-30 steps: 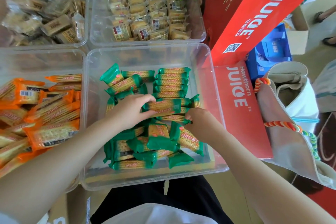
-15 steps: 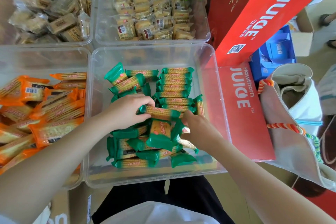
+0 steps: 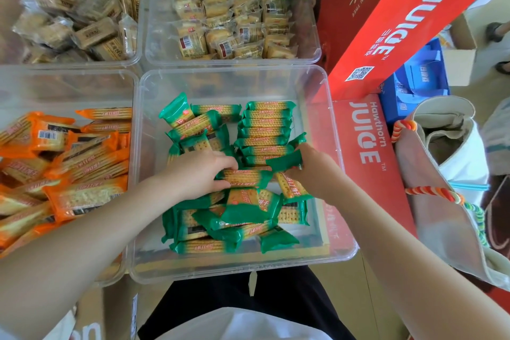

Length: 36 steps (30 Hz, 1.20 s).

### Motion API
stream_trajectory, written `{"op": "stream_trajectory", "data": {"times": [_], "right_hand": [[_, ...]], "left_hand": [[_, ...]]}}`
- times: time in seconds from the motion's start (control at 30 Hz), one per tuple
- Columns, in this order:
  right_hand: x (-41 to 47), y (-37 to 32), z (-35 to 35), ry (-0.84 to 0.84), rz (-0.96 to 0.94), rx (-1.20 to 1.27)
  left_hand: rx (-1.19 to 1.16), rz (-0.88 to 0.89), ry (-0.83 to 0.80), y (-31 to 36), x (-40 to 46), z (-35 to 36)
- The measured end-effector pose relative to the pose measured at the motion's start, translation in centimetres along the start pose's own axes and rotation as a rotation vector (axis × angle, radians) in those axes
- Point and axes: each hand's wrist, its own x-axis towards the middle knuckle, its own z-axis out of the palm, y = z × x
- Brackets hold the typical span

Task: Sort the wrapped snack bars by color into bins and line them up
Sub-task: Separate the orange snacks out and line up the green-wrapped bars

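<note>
A clear bin [image 3: 339, 163] in front of me holds green-wrapped snack bars. Several lie stacked in a neat row [image 3: 266, 130] at its far right; the others form a loose heap [image 3: 231, 218] nearer me. My left hand [image 3: 198, 174] grips the left end of one green bar [image 3: 244, 177] lying crosswise at the near end of the row. My right hand [image 3: 311, 171] pinches another green bar [image 3: 284, 161] by its wrapper end, just right of the first. The bin on the left [image 3: 132, 83] holds orange-wrapped bars [image 3: 80, 163].
Two more clear bins at the back hold pale wrapped biscuits [image 3: 82, 27] and small cakes [image 3: 234, 27]. Red juice cartons [image 3: 367, 152] stand against the green bin's right wall. A canvas tote bag [image 3: 452, 174] with striped handles sits further right.
Both hands shifted slightly towards the stacked row. The left hand carried its green bar up against the row; the right hand left the heap and took hold of a green bar by the end.
</note>
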Motion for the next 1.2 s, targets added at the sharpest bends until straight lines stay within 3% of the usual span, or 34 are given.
{"op": "stream_trajectory", "data": {"times": [0.23, 0.43, 0.57, 0.6, 0.67, 0.77, 0.9, 1.0, 1.07, 1.2], "right_hand": [[-1.6, 0.2, -1.8, 0.279, -0.09, 0.315], [-3.2, 0.1, -1.7, 0.444, -0.302, 0.202], [-2.3, -0.7, -2.7, 0.546, -0.306, 0.279], [-1.6, -1.0, -2.8, 0.539, -0.271, 0.311], [0.3, -1.7, -2.7, 0.493, -0.165, 0.433], [2.6, -2.6, -1.7, 0.381, -0.012, 0.771], [4.5, -3.0, -0.3, 0.366, 0.098, 1.032], [5.4, -3.2, -0.2, 0.406, 0.107, 1.016], [5.6, -3.3, -0.6, 0.432, 0.091, 0.895], [6.2, -2.7, -1.6, 0.421, -0.007, 0.459]], "left_hand": [[-0.063, -0.01, 0.064, 2.6, 1.5, 1.6], [-0.041, 0.021, 0.041, 3.5, 2.3, 1.5], [-0.172, 0.193, 0.296, 2.0, 0.4, 1.0], [-0.261, 0.237, 0.286, 1.4, -0.2, 0.8], [-0.37, 0.24, 0.104, 0.8, -1.4, 0.4], [-0.252, 0.214, -0.158, 1.1, -2.1, 0.4], [-0.223, 0.246, -0.166, 1.3, -2.0, 0.6], [-0.337, 0.264, 0.031, 1.1, -1.8, 0.4], [-0.457, 0.141, 0.134, 0.7, -1.7, 0.0], [-1.025, -0.06, 0.307, 0.7, -1.1, -1.5]]}}
